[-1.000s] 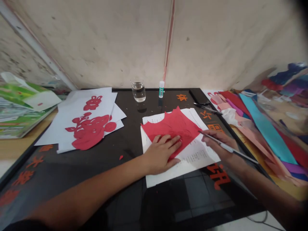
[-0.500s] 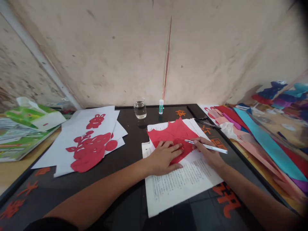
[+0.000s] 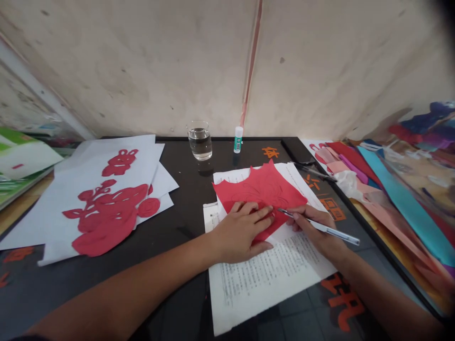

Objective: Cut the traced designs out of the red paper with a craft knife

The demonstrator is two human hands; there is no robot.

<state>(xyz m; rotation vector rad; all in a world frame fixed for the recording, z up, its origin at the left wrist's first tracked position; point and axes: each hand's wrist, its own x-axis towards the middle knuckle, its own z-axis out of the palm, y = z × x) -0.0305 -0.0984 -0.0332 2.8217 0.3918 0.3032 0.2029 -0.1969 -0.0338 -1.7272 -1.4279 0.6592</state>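
My left hand (image 3: 241,231) lies flat with its fingers spread, pressing on a sheet of red paper (image 3: 261,182) that has jagged upper edges and faint drawn lines. Pinched in my right hand (image 3: 318,230) is a slim white pen-shaped tool (image 3: 336,232) with a thin metallic tip. That tip meets the red paper just right of my left fingertips; whether it is a nib or a blade is too small to tell. Beneath the red sheet are printed white pages (image 3: 245,289). My left hand covers the lower left of the red sheet.
On the dark table (image 3: 185,199) stand a glass of water (image 3: 200,142) and a glue stick (image 3: 238,140). Red paper cutouts (image 3: 113,215) rest on white sheets (image 3: 142,147) at left. Coloured paper (image 3: 398,189) is heaped at right, near scissors (image 3: 316,171) and a black phone-like object (image 3: 296,150).
The view has shifted, bringing the table nearer. My right hand and the tool's tip have moved slightly down the red sheet, and the tool is tilted more steeply. My left hand stays on the paper.
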